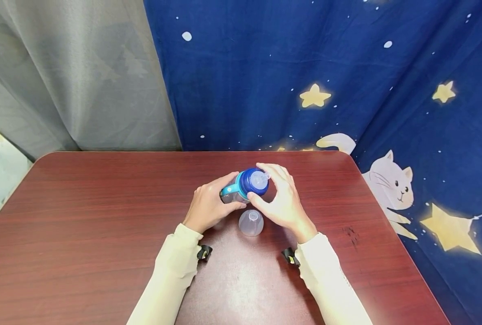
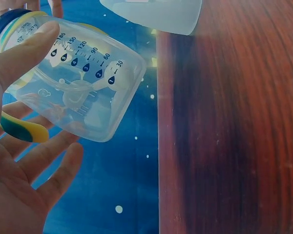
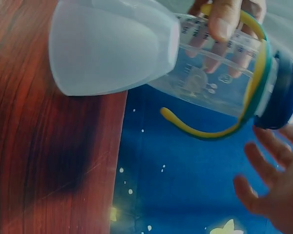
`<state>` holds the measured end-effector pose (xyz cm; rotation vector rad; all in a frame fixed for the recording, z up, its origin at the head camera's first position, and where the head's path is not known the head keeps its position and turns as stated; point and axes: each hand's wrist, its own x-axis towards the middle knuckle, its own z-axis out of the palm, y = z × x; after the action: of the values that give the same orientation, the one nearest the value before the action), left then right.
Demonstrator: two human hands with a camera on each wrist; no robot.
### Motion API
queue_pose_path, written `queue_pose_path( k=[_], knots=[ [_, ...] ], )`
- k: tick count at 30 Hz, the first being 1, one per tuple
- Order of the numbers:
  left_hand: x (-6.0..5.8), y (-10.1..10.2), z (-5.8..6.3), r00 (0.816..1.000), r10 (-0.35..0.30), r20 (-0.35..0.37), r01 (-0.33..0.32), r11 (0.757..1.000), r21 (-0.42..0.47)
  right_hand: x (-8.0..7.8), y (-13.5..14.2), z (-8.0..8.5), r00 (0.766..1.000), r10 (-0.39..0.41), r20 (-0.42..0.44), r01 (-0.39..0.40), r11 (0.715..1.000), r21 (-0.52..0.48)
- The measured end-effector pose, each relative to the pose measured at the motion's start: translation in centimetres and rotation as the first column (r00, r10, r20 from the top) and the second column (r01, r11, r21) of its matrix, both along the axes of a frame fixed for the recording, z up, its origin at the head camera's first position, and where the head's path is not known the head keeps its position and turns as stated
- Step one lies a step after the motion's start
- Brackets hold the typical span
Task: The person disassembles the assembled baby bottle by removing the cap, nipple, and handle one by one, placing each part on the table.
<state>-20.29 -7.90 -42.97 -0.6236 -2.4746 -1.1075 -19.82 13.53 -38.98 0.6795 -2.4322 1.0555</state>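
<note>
A clear baby bottle (image 2: 88,83) with printed volume marks, a teal-and-yellow handle (image 3: 205,134) and a dark blue collar (image 1: 246,181) is held tilted above the table. A clear teat (image 1: 265,176) tops the collar. My left hand (image 1: 210,201) grips the bottle's body, thumb on one side and fingers on the other. My right hand (image 1: 283,198) holds the collar between thumb and fingers at the teat end. Below the bottle, a translucent domed cap (image 1: 251,224) stands on the table between both hands.
The reddish-brown wooden table (image 1: 103,234) spreads under the hands, its rounded far edge meeting a grey curtain (image 1: 90,81) and a blue starry curtain (image 1: 257,90). Dark scuff marks (image 1: 350,234) show on the table at right. Each wrist wears a small black device (image 1: 204,253).
</note>
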Motion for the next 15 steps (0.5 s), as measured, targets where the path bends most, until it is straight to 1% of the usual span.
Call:
queue_pose_path(
  k=[2, 4, 7, 11, 15],
  knots=[
    [0.1, 0.03, 0.05, 1.0, 0.006, -0.008, -0.006, 1.0, -0.003, 0.12, -0.14, -0.09, 0.996, -0.082, -0.03, 0.082, 0.996, 0.016],
    [0.18, 0.04, 0.13, 1.0, 0.01, -0.012, -0.01, 1.0, -0.004, 0.21, -0.31, -0.16, 0.985, -0.159, -0.061, 0.16, 0.987, 0.013],
    [0.24, 0.04, 0.22, 1.0, 0.014, -0.013, -0.014, 1.0, -0.009, 0.33, -0.52, -0.26, 0.968, -0.233, -0.09, 0.232, 0.973, -0.015],
    [0.33, 0.03, 0.29, 1.0, 0.022, -0.006, -0.022, 1.0, -0.016, 0.46, -0.73, -0.33, 0.955, -0.275, -0.113, 0.273, 0.961, -0.04],
    [0.54, 0.03, 0.27, 0.999, 0.035, -0.004, -0.035, 0.999, -0.023, 0.65, -0.89, -0.38, 0.95, -0.281, -0.135, 0.28, 0.96, -0.023]
  ],
)
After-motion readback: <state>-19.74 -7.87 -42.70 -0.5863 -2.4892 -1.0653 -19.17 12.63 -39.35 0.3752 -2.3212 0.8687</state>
